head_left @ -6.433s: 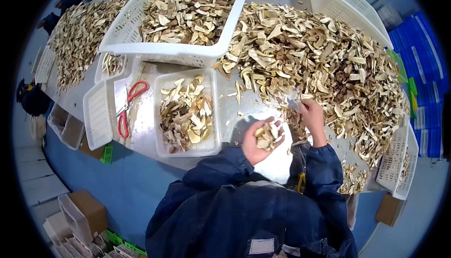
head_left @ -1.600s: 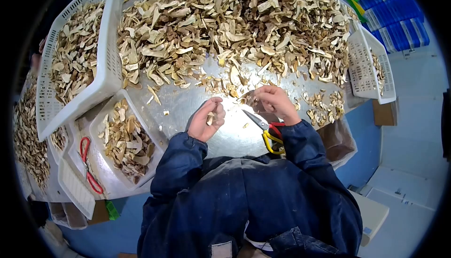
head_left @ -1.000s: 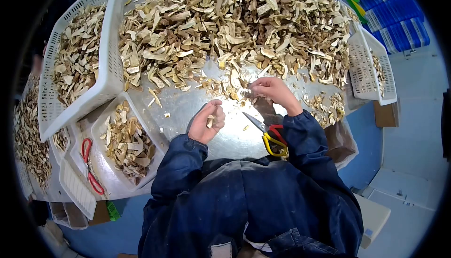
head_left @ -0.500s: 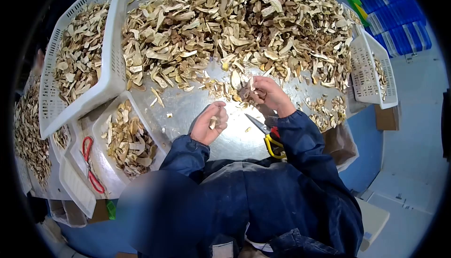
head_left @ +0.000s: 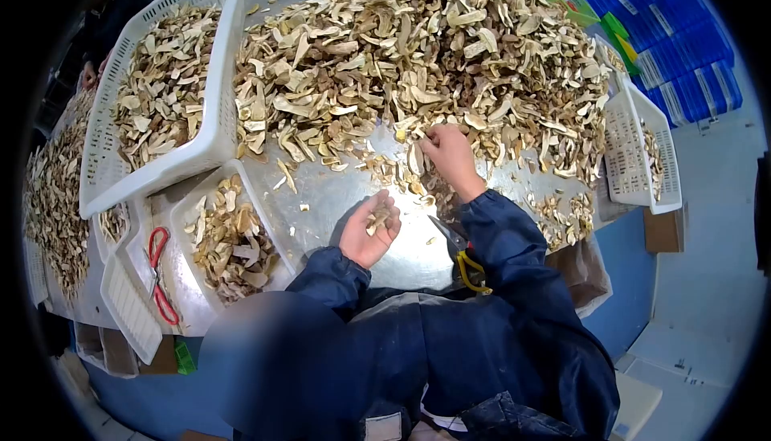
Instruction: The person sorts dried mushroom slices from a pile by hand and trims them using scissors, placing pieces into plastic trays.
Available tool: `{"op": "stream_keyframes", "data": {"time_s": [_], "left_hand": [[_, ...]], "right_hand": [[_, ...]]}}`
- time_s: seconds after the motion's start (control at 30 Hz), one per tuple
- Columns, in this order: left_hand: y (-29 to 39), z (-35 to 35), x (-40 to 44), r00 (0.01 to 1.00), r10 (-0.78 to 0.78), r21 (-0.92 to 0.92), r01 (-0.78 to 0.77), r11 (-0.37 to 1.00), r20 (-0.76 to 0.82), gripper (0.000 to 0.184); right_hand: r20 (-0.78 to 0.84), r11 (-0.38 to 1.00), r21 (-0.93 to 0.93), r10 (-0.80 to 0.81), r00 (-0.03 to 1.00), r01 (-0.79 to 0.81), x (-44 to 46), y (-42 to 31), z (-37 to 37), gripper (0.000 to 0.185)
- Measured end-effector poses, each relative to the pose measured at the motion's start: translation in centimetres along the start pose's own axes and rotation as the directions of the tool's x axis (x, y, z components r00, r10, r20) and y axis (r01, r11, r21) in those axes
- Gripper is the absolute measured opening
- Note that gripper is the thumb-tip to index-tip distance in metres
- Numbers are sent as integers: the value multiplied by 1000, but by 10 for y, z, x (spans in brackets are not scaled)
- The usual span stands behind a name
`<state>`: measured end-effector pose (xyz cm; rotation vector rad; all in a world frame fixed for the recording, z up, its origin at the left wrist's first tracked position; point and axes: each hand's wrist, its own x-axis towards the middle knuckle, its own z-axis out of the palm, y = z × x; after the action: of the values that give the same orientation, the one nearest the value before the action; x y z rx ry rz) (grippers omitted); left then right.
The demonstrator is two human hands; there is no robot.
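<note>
A large heap of dried sliced mushrooms (head_left: 418, 63) covers the back of the metal table. My left hand (head_left: 370, 230), palm up with curled fingers, holds a few small mushroom pieces (head_left: 378, 218) above the bare metal. To its right, my right hand (head_left: 451, 157) reaches to the heap's front edge, thumb and fingertips pinched together beside loose slices; what they grip, if anything, is too small to tell. Scissors (head_left: 462, 252) with yellow and red handles lie below my right forearm, partly covered by the sleeve.
On the left are a large white basket (head_left: 229, 79) of slices, a clear tray (head_left: 269, 236) of pieces and red-handled scissors (head_left: 157, 276). At the right stand a white basket (head_left: 630, 152) and blue crates (head_left: 683, 47). Another person's hand (head_left: 88, 75) shows at the far left.
The view has shifted, so table things appear lower and further right. My right hand has moved from loose pieces to the heap's front edge; my left fingers have opened slightly around the pieces.
</note>
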<state>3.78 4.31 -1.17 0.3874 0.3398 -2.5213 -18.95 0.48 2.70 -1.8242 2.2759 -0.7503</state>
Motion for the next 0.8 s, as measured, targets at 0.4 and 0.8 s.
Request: {"op": "stream_keyframes", "data": {"time_s": [0.4, 0.8], "left_hand": [[-4, 22, -3, 999, -1, 113, 7, 994, -51, 35], [-1, -5, -2, 993, -117, -28, 118, 993, 31, 25]], "right_hand": [[177, 983, 88, 144, 974, -161, -12, -3, -47, 34], [262, 959, 157, 190, 946, -236, -32, 28, -42, 25]]}}
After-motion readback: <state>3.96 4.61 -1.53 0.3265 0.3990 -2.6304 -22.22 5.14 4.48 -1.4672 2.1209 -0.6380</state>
